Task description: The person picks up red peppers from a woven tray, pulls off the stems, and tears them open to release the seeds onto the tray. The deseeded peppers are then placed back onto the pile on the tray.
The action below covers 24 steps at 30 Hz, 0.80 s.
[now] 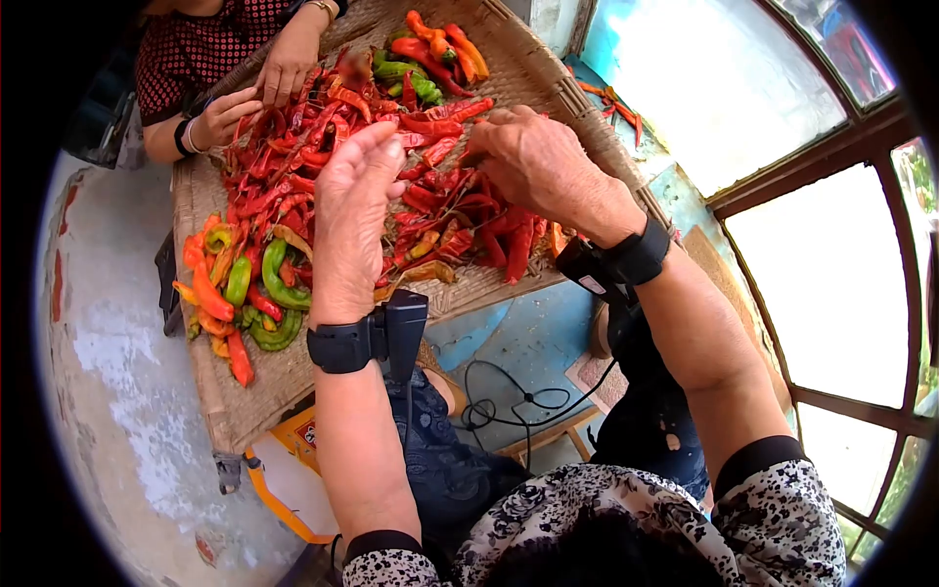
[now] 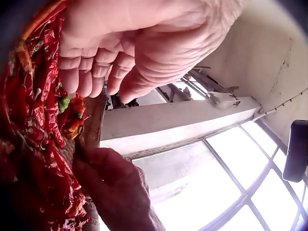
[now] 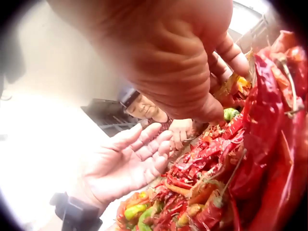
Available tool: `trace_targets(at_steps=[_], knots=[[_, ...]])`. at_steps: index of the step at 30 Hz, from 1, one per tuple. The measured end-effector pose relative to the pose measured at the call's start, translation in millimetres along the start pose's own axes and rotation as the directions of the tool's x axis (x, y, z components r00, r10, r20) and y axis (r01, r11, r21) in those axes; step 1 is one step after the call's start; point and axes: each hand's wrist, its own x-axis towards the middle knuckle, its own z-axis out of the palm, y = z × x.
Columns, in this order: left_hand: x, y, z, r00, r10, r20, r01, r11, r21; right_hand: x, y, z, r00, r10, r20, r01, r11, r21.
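Hovering over the red peppers (image 1: pixel 284 196), the left hand (image 1: pixel 357 186) has its palm turned up, its fingers wide and a little bent, and it holds nothing. The right hand (image 1: pixel 543 161) is lowered near the right part of the pile, with its fingers bent down; I cannot tell if a pepper is between them. The red peppers lie in a heap across the middle of a woven tray (image 1: pixel 225 411). At the near left corner of this tray are green peppers (image 1: pixel 238 281) and orange peppers (image 1: pixel 207 289), and more of both colours lie at the far side. Another person (image 1: pixel 210 59), in a dotted top, has two hands at the far left edge of the heap.
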Motion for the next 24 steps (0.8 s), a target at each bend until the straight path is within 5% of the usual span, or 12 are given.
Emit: trace_targets(at_steps=[2,4,9,14,16,17,21,24], knots=[[-4,-1,8,0.995,-0.030,0.094,0.027,0.999,0.037,1,0,-2,0.997,0.005,-0.083,0.004,0.994,0.107],[-6,-1,19,0.993,-0.019,0.117,0.013,0.998,0.056,1,-8,-14,0.988,0.111,-0.106,-0.052,0.892,0.449],[-8,-5,32,0.989,0.088,0.119,-0.091,0.996,0.020,-1,-11,-20,0.994,0.066,-0.090,-0.010,0.857,0.515],[0,3,18,0.972,0.160,-0.170,-0.181,0.977,-0.111,-9,3,-26,0.986,-0.004,-0.166,0.052,0.956,0.290],[1,7,9,0.965,0.137,-0.223,-0.169,0.976,-0.134,-15,2,-35,0.962,-0.105,0.253,0.017,0.944,0.328],[3,4,5,0.964,0.142,-0.226,-0.175,0.976,-0.131,-19,-1,-32,0.940,-0.103,0.325,0.031,0.975,0.218],[-2,5,15,0.970,0.143,-0.198,-0.168,0.978,-0.120,-30,3,-15,0.963,-0.195,0.186,0.203,0.979,-0.024],[0,0,14,0.985,0.117,-0.126,-0.132,0.985,-0.115,-23,5,-25,0.962,-0.125,0.242,0.106,0.990,0.090]])
